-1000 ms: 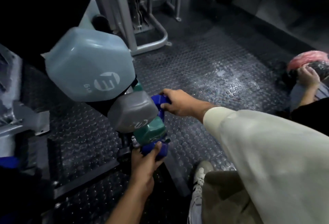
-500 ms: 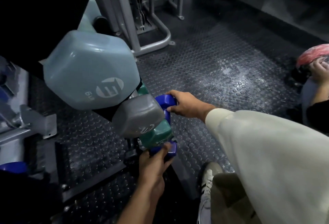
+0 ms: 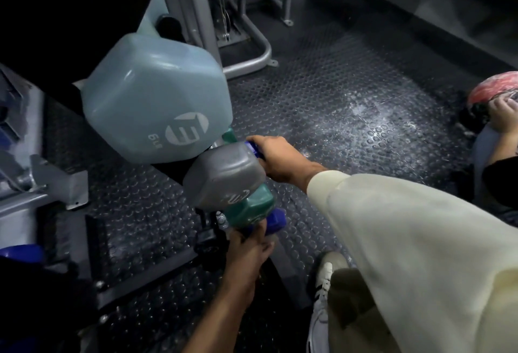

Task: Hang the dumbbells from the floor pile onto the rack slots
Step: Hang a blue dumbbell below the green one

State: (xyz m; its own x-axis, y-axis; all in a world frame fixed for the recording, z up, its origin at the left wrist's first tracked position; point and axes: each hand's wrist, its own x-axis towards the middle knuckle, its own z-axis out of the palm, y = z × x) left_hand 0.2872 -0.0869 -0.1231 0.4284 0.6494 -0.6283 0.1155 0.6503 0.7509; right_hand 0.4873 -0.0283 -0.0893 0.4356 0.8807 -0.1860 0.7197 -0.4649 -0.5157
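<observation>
Right hand (image 3: 276,158) curled round far blue dumbbell (image 3: 252,148), left hand (image 3: 249,243) gripping near blue dumbbell (image 3: 276,222); both just below teal dumbbell (image 3: 249,208) on rack (image 3: 207,236), probably seating them into lowest slots.

Head view, steeply down, close.

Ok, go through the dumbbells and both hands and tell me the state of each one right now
Light blue dumbbell: hanging on the rack, topmost.
Grey dumbbell: on the rack, just below it.
Green dumbbell: on the rack, under the grey one.
Blue dumbbell: lowest, gripped at both ends, not let go yet.
Left hand: grips its near end.
Right hand: grips its far end.
</observation>
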